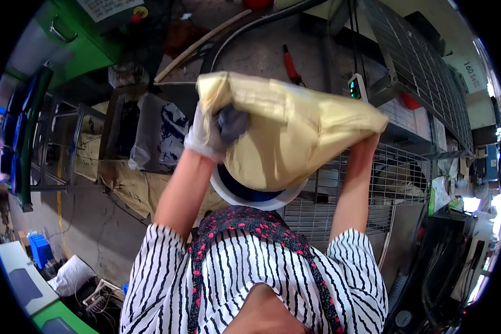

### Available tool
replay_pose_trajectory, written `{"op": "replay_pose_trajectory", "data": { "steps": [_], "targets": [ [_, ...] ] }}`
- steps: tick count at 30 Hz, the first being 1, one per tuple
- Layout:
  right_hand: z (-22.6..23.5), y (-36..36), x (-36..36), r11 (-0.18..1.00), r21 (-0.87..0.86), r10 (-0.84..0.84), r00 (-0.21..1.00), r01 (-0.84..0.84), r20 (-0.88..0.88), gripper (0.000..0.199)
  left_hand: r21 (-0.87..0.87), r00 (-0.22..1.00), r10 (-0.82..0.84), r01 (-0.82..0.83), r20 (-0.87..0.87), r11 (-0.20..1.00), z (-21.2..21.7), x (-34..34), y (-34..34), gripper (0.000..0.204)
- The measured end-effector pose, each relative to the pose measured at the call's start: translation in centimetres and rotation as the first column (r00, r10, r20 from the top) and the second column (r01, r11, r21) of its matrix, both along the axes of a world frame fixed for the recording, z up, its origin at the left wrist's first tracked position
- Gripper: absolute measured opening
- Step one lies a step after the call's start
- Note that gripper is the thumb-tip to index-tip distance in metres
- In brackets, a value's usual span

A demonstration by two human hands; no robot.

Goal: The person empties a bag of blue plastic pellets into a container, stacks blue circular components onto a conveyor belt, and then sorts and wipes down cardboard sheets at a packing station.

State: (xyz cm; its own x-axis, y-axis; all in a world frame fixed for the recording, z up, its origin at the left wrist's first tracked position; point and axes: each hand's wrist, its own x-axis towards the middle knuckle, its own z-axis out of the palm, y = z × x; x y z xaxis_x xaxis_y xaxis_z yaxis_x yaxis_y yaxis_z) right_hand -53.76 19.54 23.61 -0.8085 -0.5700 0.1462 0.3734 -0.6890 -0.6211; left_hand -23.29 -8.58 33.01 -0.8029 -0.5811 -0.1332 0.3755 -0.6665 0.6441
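A large pale yellow sack (284,128) is stretched between my two hands in front of my chest, slightly smeared by motion. My left hand (217,133), in a grey-white glove with dark palm and fingers, is closed on the sack's left side near its upper corner. My right hand (372,139) holds the far right corner, its fingers mostly hidden behind the material. Below the sack stands a round white bucket (273,205) with dark blue contents. The sack covers most of the bucket's opening, and I cannot tell whether anything is passing between them.
Left of the bucket are boxes with a clear plastic liner (147,147) and dark blue pieces. A red-handled tool (289,64) and a wooden stick (203,44) lie ahead. Wire mesh (398,167) runs along the right, near a small device with a green display (357,88).
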Motion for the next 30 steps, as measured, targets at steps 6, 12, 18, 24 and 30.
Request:
{"op": "replay_pose_trajectory", "data": {
  "steps": [6,12,18,24,30],
  "targets": [
    [8.0,-8.4,5.6,0.979,0.164,-0.164,0.944,0.120,0.287,0.059,0.187,0.983,-0.048,0.082,-0.180,0.979,-2.1,-6.0,-9.3,0.037],
    [8.0,-6.3,9.1,0.993,0.111,0.018,0.990,-0.034,0.140,0.055,0.226,0.998,-0.040,0.048,-0.040,0.973,-0.8,-5.1,-9.7,0.033],
    [11.4,-6.5,10.7,0.795,0.531,-0.223,0.956,0.291,-0.191,0.017,0.095,0.998,0.038,-0.043,0.053,0.994,2.7,-2.3,-6.4,0.053],
    [15.0,-9.8,1.1,0.986,0.101,-0.150,0.969,0.132,0.197,0.023,0.188,0.952,0.003,0.057,-0.306,0.981,4.1,-4.3,-14.1,0.033],
    [9.9,-9.0,7.7,0.986,-0.050,-0.121,0.900,0.156,0.418,0.042,-0.233,0.952,0.277,-0.243,0.126,0.942,-2.6,0.8,-8.9,0.026]
  ]
}}
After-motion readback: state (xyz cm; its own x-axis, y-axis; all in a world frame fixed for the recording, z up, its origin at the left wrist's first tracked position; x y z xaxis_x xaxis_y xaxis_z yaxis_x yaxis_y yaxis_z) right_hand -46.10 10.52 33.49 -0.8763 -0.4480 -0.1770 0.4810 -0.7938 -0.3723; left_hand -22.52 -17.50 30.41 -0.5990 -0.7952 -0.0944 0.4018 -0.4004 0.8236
